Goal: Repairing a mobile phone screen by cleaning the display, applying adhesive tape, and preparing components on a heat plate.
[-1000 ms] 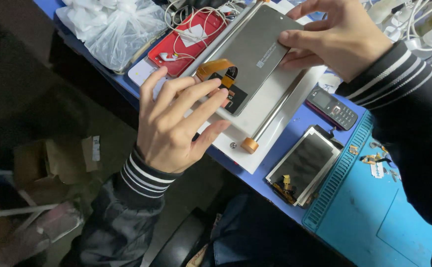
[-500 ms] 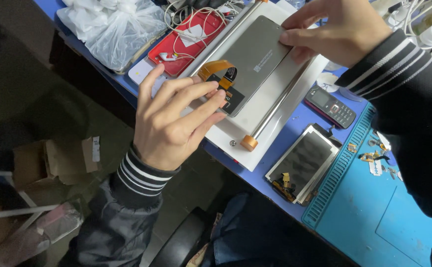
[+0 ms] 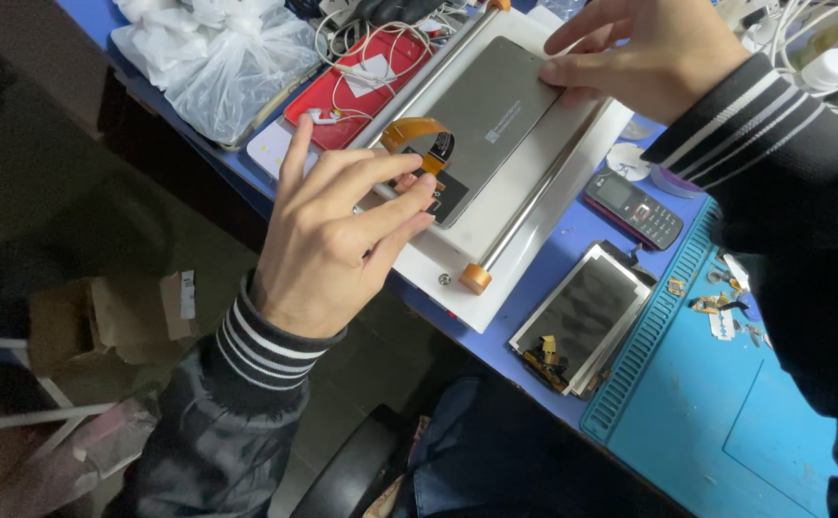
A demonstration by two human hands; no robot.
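Since a second ago little has shifted: both hands have stayed on the grey panel [image 3: 486,125], and the right hand [image 3: 644,53] has slid slightly toward the panel's 1 o'clock corner. That flat grey panel lies slantwise on a white jig [image 3: 534,206] at the 12 o'clock part of the view, between two metal rails [image 3: 534,197] capped with orange knobs [image 3: 475,278]. An orange ribbon cable [image 3: 419,129] curls up from the panel's near end. The left hand [image 3: 332,240] rests at the panel's 7 o'clock corner, fingers stretched out flat and pressing its edge, closed around nothing. The right hand's grip is a light pinch, fingertips on the far edge of the panel, thumb side hidden, so whether it truly clasps the edge I cannot tell. At 10 o'clock from the panel lies a red phone case [image 3: 356,82] with white earphones [image 3: 342,58] on it, and further that way a clear plastic bag [image 3: 217,58]. At 4 o'clock, on the blue desk [image 3: 563,259], sits a small dark keypad phone [image 3: 635,206], then a bare screen assembly [image 3: 587,321], just beside a blue ridged work mat [image 3: 716,422].
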